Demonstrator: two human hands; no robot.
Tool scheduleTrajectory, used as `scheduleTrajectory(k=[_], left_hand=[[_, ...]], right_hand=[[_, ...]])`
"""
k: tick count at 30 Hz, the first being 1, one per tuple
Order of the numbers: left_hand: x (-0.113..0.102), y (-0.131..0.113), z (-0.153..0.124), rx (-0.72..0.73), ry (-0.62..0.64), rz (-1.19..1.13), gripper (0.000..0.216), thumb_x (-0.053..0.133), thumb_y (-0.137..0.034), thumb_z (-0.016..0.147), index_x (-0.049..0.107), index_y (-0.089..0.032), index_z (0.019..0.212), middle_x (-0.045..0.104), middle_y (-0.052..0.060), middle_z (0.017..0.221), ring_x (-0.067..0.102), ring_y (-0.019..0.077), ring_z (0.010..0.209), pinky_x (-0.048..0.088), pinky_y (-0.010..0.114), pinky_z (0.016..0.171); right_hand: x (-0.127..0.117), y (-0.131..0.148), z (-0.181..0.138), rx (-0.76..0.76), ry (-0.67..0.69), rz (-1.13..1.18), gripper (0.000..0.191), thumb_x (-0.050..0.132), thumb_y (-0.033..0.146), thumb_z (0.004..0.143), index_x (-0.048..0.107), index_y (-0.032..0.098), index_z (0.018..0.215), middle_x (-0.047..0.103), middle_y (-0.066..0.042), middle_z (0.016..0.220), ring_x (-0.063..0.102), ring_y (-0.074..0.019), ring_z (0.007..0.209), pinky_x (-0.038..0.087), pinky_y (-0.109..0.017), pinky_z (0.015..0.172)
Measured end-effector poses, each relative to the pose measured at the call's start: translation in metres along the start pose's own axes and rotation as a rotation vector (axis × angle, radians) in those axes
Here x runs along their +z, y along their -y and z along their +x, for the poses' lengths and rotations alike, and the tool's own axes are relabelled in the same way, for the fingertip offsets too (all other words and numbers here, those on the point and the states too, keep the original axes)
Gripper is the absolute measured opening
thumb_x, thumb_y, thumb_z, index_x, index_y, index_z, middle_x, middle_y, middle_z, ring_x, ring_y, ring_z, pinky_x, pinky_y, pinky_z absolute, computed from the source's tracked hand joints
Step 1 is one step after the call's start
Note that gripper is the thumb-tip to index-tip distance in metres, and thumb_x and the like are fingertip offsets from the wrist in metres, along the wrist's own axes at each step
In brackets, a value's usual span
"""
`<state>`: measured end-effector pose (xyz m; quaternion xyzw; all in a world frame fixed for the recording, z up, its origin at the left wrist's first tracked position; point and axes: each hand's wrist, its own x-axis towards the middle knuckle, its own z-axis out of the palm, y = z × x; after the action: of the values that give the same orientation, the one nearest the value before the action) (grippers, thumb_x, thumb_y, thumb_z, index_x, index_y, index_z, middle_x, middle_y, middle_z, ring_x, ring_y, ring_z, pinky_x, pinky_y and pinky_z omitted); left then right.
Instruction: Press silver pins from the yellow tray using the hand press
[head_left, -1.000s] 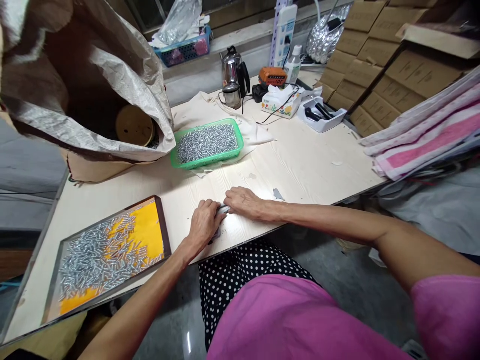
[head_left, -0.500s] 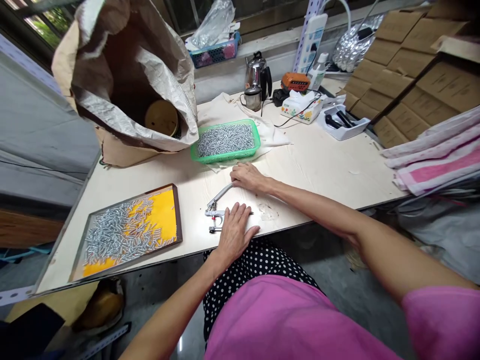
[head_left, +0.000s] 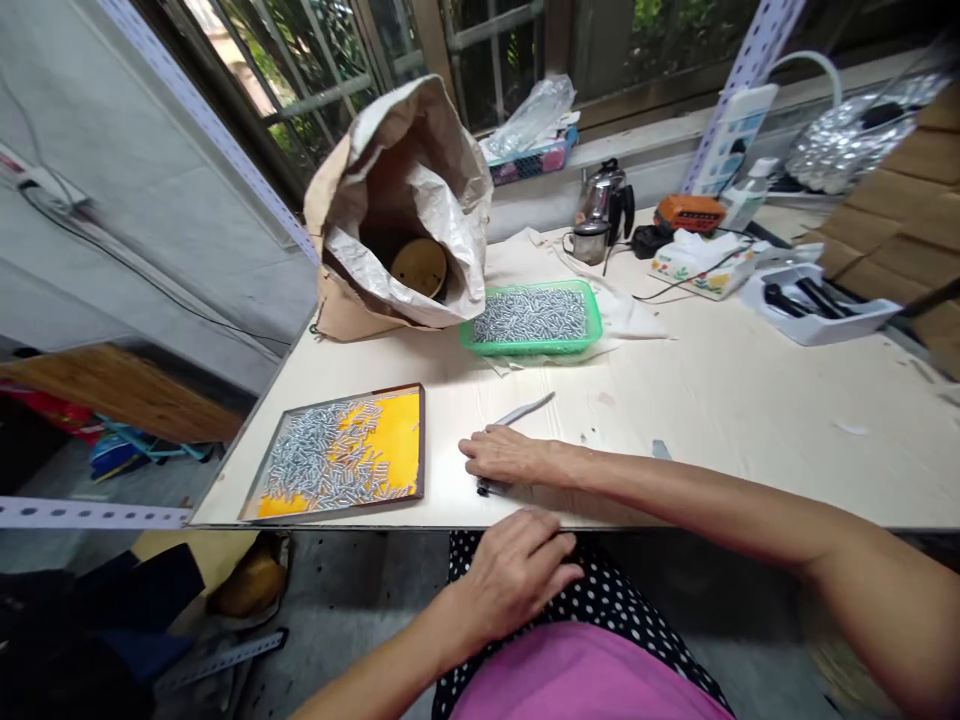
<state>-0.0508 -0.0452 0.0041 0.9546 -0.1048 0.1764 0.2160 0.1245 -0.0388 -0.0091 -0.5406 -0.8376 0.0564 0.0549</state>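
My right hand lies over the middle of metal hand pliers on the table, fingers bent down around them. One long grey handle sticks out past the hand, and a dark tip shows below it; the rest is hidden. My left hand hovers at the table's front edge above my lap, fingers loosely stretched, holding nothing. To the left, a shallow tray with a yellow bottom holds many small silver metal pins. Behind the pliers, a green plastic basket is full of similar pins.
A large open paper sack stands at the back left with a round yellowish object inside. Along the back are a metal kettle, a tissue box and a white tray. A small grey piece lies beyond my right forearm.
My right hand has moved from the end of the handle onto the middle of the pliers. My left hand has come off the pliers towards my lap. The camera view has shifted.
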Motion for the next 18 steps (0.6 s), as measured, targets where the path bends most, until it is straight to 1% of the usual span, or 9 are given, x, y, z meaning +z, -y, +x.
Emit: scheduleTrajectory(k=[1,3,6,8,10,12,13,15,18], left_hand=[[-0.015,0.005,-0.007,-0.023,-0.067,0.056,0.018,0.056,-0.026,0.098,0.067,-0.017,0.109,0.072,0.009,0.097,0.066,0.0196,0.088,0.055,0.031,0.08],[-0.047,0.029,-0.019,-0.212,-0.167,0.198,0.018,0.051,-0.02,0.099,0.069,-0.018,0.102,0.071,0.008,0.091,0.064,0.0189,0.085,0.053,0.03,0.077],[-0.087,0.085,-0.029,-0.568,-0.208,0.42,0.026,0.047,-0.026,0.1,0.071,-0.019,0.1,0.07,0.009,0.093,0.063,0.022,0.088,0.052,0.035,0.08],[-0.102,0.12,-0.031,-0.671,-0.139,0.5,0.028,0.046,-0.028,0.1,0.073,-0.02,0.099,0.07,0.009,0.093,0.062,0.0233,0.089,0.051,0.035,0.081],[-0.107,0.144,-0.029,-0.694,-0.016,0.535,0.03,0.044,-0.026,0.098,0.073,-0.02,0.097,0.069,0.009,0.094,0.062,0.0245,0.092,0.05,0.035,0.082],[-0.106,0.157,-0.025,-0.692,0.111,0.557,0.031,0.043,-0.025,0.097,0.073,-0.018,0.092,0.068,0.011,0.094,0.061,0.0261,0.093,0.049,0.036,0.082],[-0.104,0.161,-0.023,-0.694,0.162,0.565,0.032,0.042,-0.024,0.097,0.073,-0.018,0.088,0.068,0.011,0.093,0.061,0.0267,0.092,0.048,0.037,0.081],[-0.098,0.169,-0.022,-0.714,0.222,0.559,0.033,0.041,-0.024,0.095,0.071,-0.018,0.082,0.067,0.011,0.091,0.061,0.0273,0.091,0.047,0.037,0.079],[-0.092,0.184,-0.024,-0.705,0.222,0.494,0.032,0.039,-0.023,0.094,0.068,-0.02,0.079,0.068,0.009,0.088,0.062,0.0254,0.09,0.047,0.035,0.08]], right_hand=[[0.002,-0.001,0.002,0.01,-0.025,0.082,0.013,0.055,0.014,0.095,0.067,0.016,0.09,0.062,-0.008,0.101,0.056,-0.0173,0.084,0.038,-0.031,0.068],[0.004,0.0,0.004,0.058,-0.131,0.315,0.01,0.054,0.017,0.096,0.064,0.015,0.095,0.064,-0.007,0.098,0.056,-0.0151,0.08,0.041,-0.029,0.068],[-0.006,-0.002,0.002,0.248,-0.434,0.61,0.008,0.051,0.02,0.096,0.059,0.016,0.095,0.064,-0.003,0.088,0.056,-0.0134,0.074,0.043,-0.026,0.066],[-0.025,-0.014,-0.002,0.412,-0.698,0.634,0.009,0.051,0.023,0.096,0.056,0.018,0.092,0.063,-0.002,0.083,0.054,-0.0135,0.069,0.043,-0.026,0.064],[-0.052,-0.039,-0.009,0.572,-0.948,0.526,0.01,0.052,0.027,0.096,0.057,0.018,0.095,0.063,-0.003,0.086,0.055,-0.0142,0.069,0.045,-0.028,0.068],[-0.079,-0.072,-0.019,0.725,-1.067,0.363,0.012,0.051,0.027,0.097,0.058,0.018,0.101,0.064,-0.004,0.094,0.056,-0.0151,0.074,0.047,-0.03,0.075],[-0.091,-0.088,-0.025,0.785,-1.039,0.291,0.013,0.053,0.025,0.096,0.059,0.018,0.105,0.065,-0.006,0.098,0.057,-0.0157,0.076,0.047,-0.031,0.078],[-0.106,-0.111,-0.042,0.888,-0.862,0.176,0.024,0.06,0.022,0.092,0.061,0.017,0.116,0.064,-0.01,0.11,0.06,-0.0182,0.085,0.048,-0.033,0.082],[-0.102,-0.111,-0.065,0.92,-0.601,0.097,0.037,0.065,0.021,0.09,0.059,0.016,0.127,0.06,-0.013,0.12,0.062,-0.0213,0.096,0.049,-0.034,0.083]])
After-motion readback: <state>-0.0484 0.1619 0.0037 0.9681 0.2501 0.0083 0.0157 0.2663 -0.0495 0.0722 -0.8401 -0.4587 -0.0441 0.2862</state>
